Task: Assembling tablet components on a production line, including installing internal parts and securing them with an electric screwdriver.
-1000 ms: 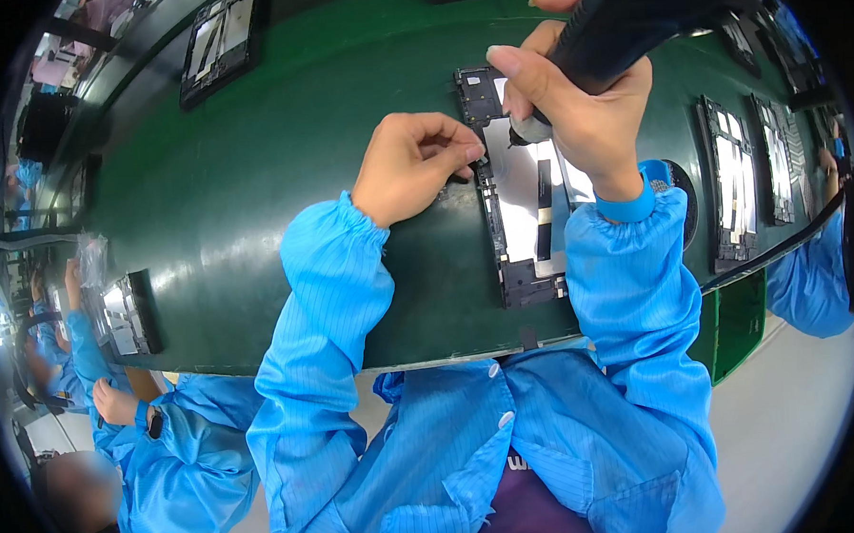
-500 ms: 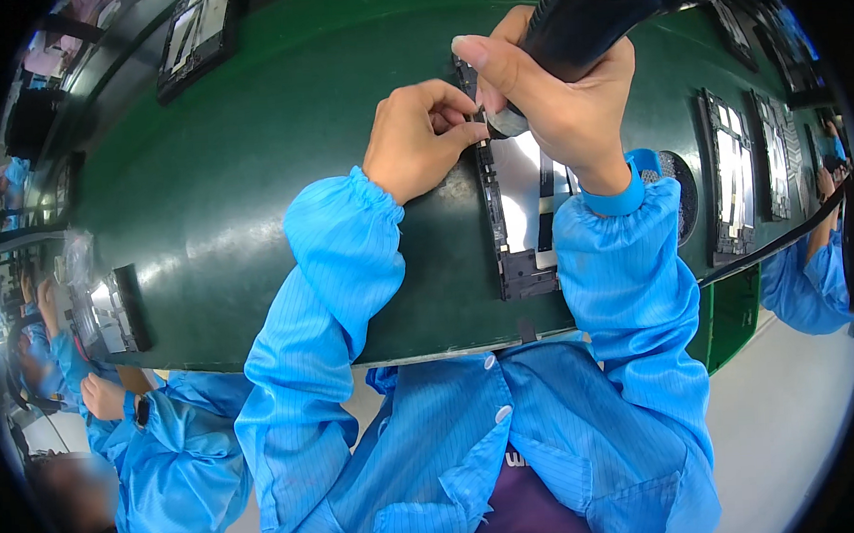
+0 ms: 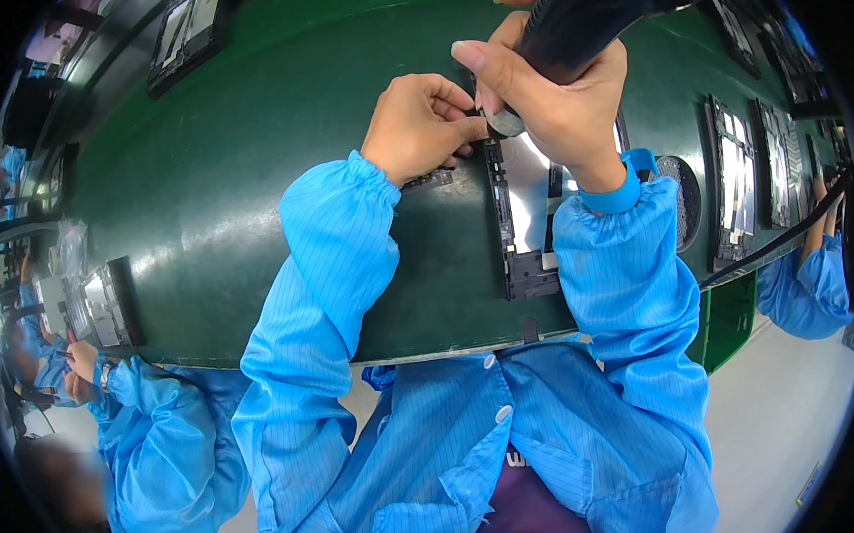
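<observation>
My right hand is wrapped round a black handheld tool with a rounded grey tip, whose exact kind I cannot make out. The tip touches or hovers just over the upper left edge of a flat device panel with a black frame and a shiny silver surface. Against that same edge, right by the tip, my left hand has thumb and fingers closed in a pinch; what lies between them is hidden. A small dark strip shows beneath the left hand, partly covered by it.
Similar panels lie on the green table: one panel to the right, another far left, another near left. A round dark pad sits beside my right wrist. At lower left a co-worker in blue works at the table.
The device panel has shifted slightly right, and the dark strip has come into sight under my left hand. The tool stays at the edge. The co-worker's hands on the left have moved.
</observation>
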Motion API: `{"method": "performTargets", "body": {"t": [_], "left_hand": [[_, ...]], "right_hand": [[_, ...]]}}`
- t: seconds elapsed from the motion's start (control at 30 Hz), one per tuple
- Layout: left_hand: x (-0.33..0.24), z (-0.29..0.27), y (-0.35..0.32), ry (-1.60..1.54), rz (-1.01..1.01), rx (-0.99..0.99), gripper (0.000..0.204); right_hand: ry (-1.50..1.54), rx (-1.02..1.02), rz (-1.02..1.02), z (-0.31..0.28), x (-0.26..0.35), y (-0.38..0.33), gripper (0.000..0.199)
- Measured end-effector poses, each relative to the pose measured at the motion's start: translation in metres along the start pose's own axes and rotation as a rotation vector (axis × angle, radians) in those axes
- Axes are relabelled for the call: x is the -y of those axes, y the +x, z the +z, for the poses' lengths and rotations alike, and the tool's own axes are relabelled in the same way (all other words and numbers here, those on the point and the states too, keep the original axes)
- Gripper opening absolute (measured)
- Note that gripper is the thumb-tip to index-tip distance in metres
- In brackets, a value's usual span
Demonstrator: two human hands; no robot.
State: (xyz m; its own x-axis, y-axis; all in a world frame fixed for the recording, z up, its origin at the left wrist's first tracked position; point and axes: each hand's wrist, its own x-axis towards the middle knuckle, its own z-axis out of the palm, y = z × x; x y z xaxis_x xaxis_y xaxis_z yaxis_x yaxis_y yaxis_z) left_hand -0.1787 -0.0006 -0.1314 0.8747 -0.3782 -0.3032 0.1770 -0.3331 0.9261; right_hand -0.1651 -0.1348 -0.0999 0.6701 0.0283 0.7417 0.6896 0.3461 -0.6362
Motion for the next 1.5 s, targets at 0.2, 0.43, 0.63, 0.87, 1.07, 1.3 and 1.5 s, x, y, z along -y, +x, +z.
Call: {"method": "performTargets", "body": {"t": [0.2, 0.43, 0.63, 0.87, 1.07, 1.3, 1.5], "left_hand": [[0.006, -0.005, 0.002, -0.021, 0.016, 0.001, 0.019], [0.004, -0.007, 0.006, 0.017, -0.009, 0.061, 0.016], [0.001, -0.01, 0.0, -0.041, -0.103, 0.181, 0.024], [-0.012, -0.01, -0.012, -0.259, -0.158, 0.215, 0.025], [-0.004, 0.0, -0.009, -0.243, -0.177, 0.227, 0.023], [-0.009, 0.009, -0.014, -0.099, -0.211, 0.145, 0.027], [-0.01, 0.005, -0.017, 0.01, -0.216, 0.097, 0.032]], "right_hand": [[-0.037, 0.043, -0.042, 0.018, 0.027, -0.005, 0.037], [-0.362, -0.006, 0.137, 0.011, 0.019, -0.02, 0.037], [-0.436, -0.271, 0.382, 0.007, 0.088, -0.001, 0.038], [-0.376, -0.294, -0.043, -0.095, 0.134, -0.026, 0.035], [-0.456, -0.501, 0.132, -0.135, 0.121, -0.066, 0.036], [-0.451, -0.488, 0.146, -0.139, 0.108, -0.065, 0.033], [-0.521, -0.472, 0.203, -0.135, 0.103, -0.066, 0.033]]}}
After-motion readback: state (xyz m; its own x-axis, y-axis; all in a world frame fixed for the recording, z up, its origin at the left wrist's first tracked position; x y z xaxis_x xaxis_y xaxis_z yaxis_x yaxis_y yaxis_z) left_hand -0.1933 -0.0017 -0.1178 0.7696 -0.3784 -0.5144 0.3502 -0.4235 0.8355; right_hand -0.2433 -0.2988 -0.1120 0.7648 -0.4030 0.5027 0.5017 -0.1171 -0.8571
